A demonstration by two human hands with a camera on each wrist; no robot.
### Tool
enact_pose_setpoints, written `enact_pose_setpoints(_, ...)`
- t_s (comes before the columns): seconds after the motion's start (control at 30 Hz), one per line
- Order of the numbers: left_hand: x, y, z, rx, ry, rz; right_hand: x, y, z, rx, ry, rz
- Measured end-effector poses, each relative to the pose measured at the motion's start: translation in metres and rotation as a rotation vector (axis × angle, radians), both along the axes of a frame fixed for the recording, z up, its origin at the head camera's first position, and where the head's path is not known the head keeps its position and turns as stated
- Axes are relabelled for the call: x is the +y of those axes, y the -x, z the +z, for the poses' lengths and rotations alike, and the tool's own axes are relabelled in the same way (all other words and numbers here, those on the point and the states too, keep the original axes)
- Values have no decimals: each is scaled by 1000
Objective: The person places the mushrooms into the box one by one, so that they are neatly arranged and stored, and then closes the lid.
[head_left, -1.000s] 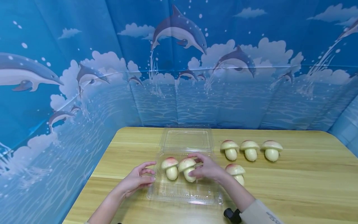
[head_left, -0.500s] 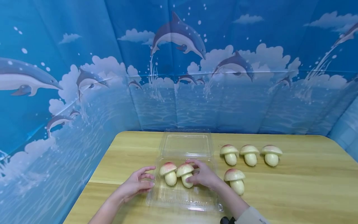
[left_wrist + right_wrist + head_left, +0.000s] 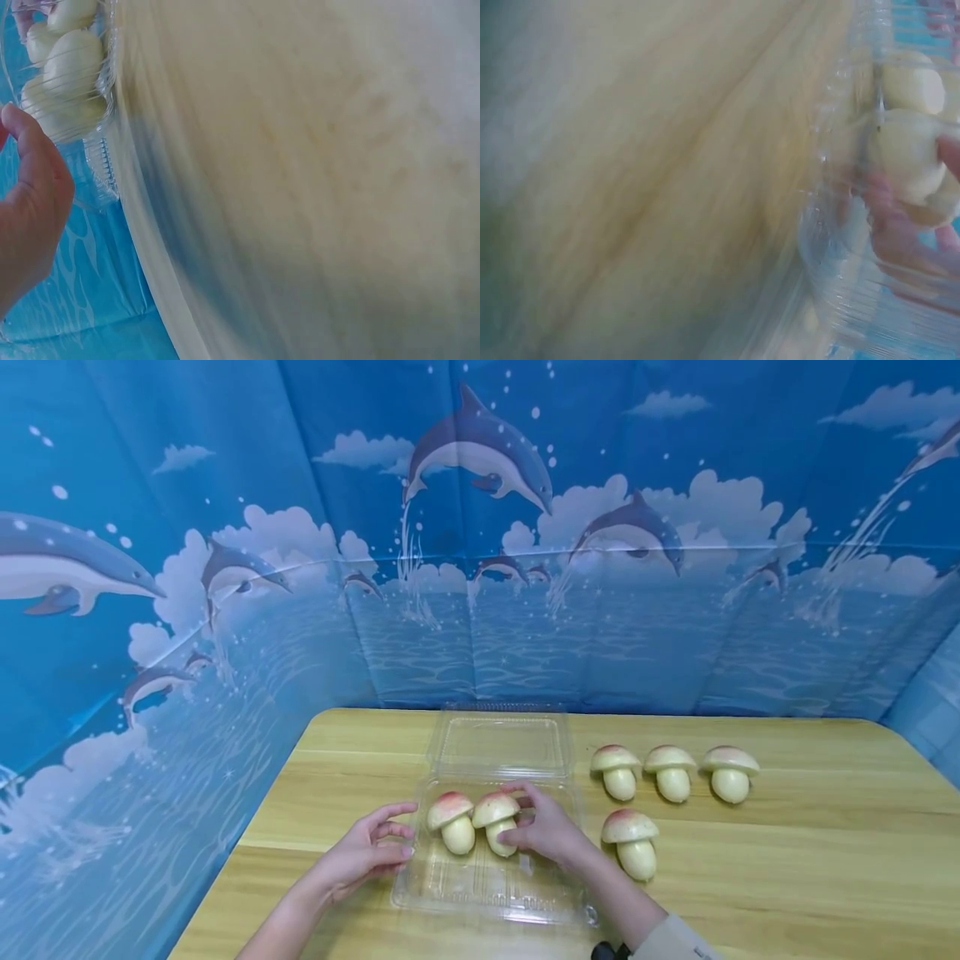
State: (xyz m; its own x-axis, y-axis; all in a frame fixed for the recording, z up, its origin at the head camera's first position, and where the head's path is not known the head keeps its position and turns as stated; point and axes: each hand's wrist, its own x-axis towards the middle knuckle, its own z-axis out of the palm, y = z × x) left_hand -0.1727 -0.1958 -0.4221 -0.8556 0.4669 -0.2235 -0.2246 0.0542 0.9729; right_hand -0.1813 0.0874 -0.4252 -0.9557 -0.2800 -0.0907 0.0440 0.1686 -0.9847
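Note:
A clear plastic clamshell box lies unfolded on the table, lid toward the back. Two cream mushrooms with red-tinged caps sit side by side in its base, caps toward the back. My right hand grips the right-hand mushroom from its right side, fingers at the cap and thumb at the stem. In the right wrist view, that mushroom shows through the clear wall. At the box's left edge is my left hand, fingers loosely bent and spread, holding nothing; the left wrist view shows its thumb side.
Right of the box, a row of three similar mushrooms lies on the wooden table. One more mushroom lies in front of them, close to my right forearm. A blue dolphin-print curtain hangs behind and left of the table.
My right hand has shifted slightly left with its mushroom, bringing it close beside the other one in the box. My left hand stays at the left edge. The view has tilted slightly.

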Motion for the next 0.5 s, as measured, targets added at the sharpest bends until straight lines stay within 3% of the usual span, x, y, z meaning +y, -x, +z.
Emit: enact_pose_setpoints(0.5, 0, -1, 0, 0, 5, 3, 0, 0, -1, 27, -16, -33)
